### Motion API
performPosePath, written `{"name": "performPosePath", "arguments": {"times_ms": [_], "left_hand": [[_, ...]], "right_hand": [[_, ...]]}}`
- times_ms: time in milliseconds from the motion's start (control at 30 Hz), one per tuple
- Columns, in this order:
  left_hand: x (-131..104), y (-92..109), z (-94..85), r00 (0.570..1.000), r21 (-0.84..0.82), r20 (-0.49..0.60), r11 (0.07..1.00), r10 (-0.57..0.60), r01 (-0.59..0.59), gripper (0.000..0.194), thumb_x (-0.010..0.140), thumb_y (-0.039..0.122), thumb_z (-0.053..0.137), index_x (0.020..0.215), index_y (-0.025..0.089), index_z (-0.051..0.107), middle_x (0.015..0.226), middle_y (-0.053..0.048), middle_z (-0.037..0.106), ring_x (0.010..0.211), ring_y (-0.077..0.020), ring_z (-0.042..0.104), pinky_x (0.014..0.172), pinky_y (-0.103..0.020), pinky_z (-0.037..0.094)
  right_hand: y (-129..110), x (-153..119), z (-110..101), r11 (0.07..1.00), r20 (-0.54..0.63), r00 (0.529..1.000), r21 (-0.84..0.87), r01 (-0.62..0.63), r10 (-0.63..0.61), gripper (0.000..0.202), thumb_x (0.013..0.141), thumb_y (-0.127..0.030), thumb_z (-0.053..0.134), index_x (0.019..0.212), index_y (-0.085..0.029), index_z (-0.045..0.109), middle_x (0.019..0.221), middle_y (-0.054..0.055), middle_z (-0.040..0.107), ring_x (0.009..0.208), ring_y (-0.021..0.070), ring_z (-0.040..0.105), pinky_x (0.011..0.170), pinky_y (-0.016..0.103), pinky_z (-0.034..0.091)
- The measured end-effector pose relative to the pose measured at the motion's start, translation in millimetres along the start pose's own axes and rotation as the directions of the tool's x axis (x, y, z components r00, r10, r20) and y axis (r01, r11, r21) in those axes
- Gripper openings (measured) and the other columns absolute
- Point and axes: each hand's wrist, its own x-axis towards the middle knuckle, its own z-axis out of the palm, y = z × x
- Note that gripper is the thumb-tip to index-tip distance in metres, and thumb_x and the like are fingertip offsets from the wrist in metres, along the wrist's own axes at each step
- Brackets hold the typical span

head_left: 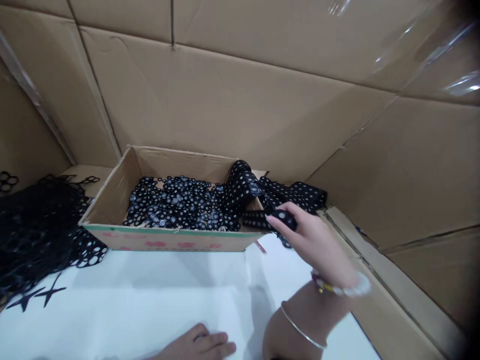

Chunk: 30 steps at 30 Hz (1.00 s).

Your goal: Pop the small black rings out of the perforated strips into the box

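My right hand (315, 237) pinches black strip material with pale round dots (287, 218) at the right end of a cardboard box (180, 241). The same dotted sheet (242, 182) drapes over the box's right wall, and more of it (303, 195) lies bunched outside, behind my hand. Small black rings and discs (180, 202) cover much of the box's floor. Near the bottom edge, my left hand (204, 345) rests on the white tabletop (168, 290), fingers loosely extended and holding nothing.
A heap of black netting full of round holes (33, 230) lies left of the box. Black thin-armed scraps (48, 292) sit in front of it. Tall cardboard walls (232, 105) enclose the back and right. A small reddish stick (260, 247) lies by the box's front right corner.
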Motion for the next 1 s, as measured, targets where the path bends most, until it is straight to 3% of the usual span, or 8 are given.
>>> {"name": "performPosePath", "arguments": {"times_ms": [100, 167, 233, 400, 533, 800, 933, 1000], "left_hand": [[-5, 2, 4.7, 0.999, 0.012, -0.033, 1.000, 0.024, -0.023, 0.035, 0.091, 0.028, 0.028, 0.124, 0.022, 0.039, 0.132, 0.001, 0.041, 0.114, -0.0146, 0.042, 0.076, -0.024, 0.036], [-8, 5, 10.6, 0.998, -0.007, -0.062, 1.000, 0.008, -0.009, 0.035, 0.090, 0.029, 0.029, 0.124, 0.025, 0.038, 0.133, 0.000, 0.039, 0.116, -0.0158, 0.040, 0.079, -0.026, 0.036], [-11, 8, 14.2, 0.997, -0.041, -0.073, 0.999, -0.025, 0.022, 0.034, 0.089, 0.029, 0.032, 0.122, 0.025, 0.039, 0.134, -0.001, 0.038, 0.118, -0.0168, 0.038, 0.083, -0.027, 0.035], [-11, 9, -4.5, 0.999, -0.147, 0.006, 0.988, -0.039, 0.039, 0.039, 0.087, 0.028, 0.034, 0.125, 0.020, 0.035, 0.134, -0.005, 0.036, 0.120, -0.0199, 0.035, 0.088, -0.032, 0.034], [-7, 5, -25.5, 0.995, -0.254, 0.100, 0.966, -0.021, 0.046, 0.039, 0.087, 0.023, 0.032, 0.125, 0.017, 0.035, 0.135, -0.007, 0.035, 0.121, -0.0205, 0.034, 0.088, -0.032, 0.034], [-7, 4, -26.6, 0.988, -0.381, 0.148, 0.920, -0.035, 0.090, 0.041, 0.087, 0.026, 0.033, 0.127, 0.016, 0.032, 0.136, -0.009, 0.033, 0.123, -0.0233, 0.032, 0.091, -0.037, 0.032], [-6, 3, -28.9, 0.985, -0.414, 0.170, 0.904, -0.034, 0.103, 0.044, 0.087, 0.037, 0.033, 0.127, 0.018, 0.031, 0.137, -0.008, 0.031, 0.123, -0.0238, 0.030, 0.093, -0.037, 0.029], [-6, 3, -29.8, 0.982, -0.423, 0.184, 0.899, -0.032, 0.109, 0.044, 0.088, 0.039, 0.031, 0.127, 0.018, 0.030, 0.137, -0.008, 0.031, 0.123, -0.0242, 0.029, 0.093, -0.037, 0.029]], "right_hand": [[-39, -28, -13, 0.899, -0.201, 0.918, 0.213, 0.381, -0.342, 0.013, 0.081, -0.032, 0.049, 0.083, -0.020, 0.047, 0.071, 0.001, 0.052, 0.061, 0.0111, 0.049, 0.054, 0.022, 0.039], [-57, -42, -17, 0.750, -0.198, 0.822, 0.336, 0.569, -0.535, 0.006, 0.082, -0.026, 0.048, 0.083, -0.020, 0.046, 0.071, 0.002, 0.051, 0.064, 0.0116, 0.050, 0.058, 0.023, 0.041], [-66, -49, -14, 0.708, -0.087, 0.781, 0.369, 0.602, -0.619, 0.006, 0.082, -0.025, 0.046, 0.087, -0.021, 0.047, 0.076, 0.003, 0.054, 0.070, 0.0129, 0.052, 0.063, 0.024, 0.043], [-58, -45, 11, 0.946, 0.249, 0.913, 0.090, 0.312, -0.324, 0.037, 0.083, -0.042, 0.042, 0.116, -0.024, 0.042, 0.115, 0.005, 0.049, 0.104, 0.0197, 0.047, 0.085, 0.033, 0.041], [-47, -39, 21, 0.995, 0.261, 0.962, -0.033, 0.097, -0.085, 0.049, 0.081, -0.054, 0.034, 0.119, -0.023, 0.042, 0.117, 0.008, 0.048, 0.104, 0.0263, 0.047, 0.084, 0.041, 0.040], [-2, -40, -9, 0.996, 0.221, 0.973, 0.058, -0.075, 0.060, 0.046, 0.079, -0.056, 0.036, 0.114, -0.028, 0.044, 0.098, 0.006, 0.058, 0.083, 0.0208, 0.055, 0.064, 0.029, 0.045], [52, -19, 23, 0.956, 0.286, 0.921, -0.209, -0.208, 0.263, 0.048, 0.081, -0.057, 0.031, 0.109, -0.020, 0.047, 0.090, 0.008, 0.059, 0.074, 0.0206, 0.056, 0.058, 0.029, 0.043], [75, -9, 57, 0.927, 0.301, 0.923, -0.353, -0.125, 0.239, 0.045, 0.083, -0.047, 0.034, 0.110, -0.014, 0.048, 0.104, 0.014, 0.055, 0.091, 0.0243, 0.053, 0.073, 0.033, 0.042]]}}
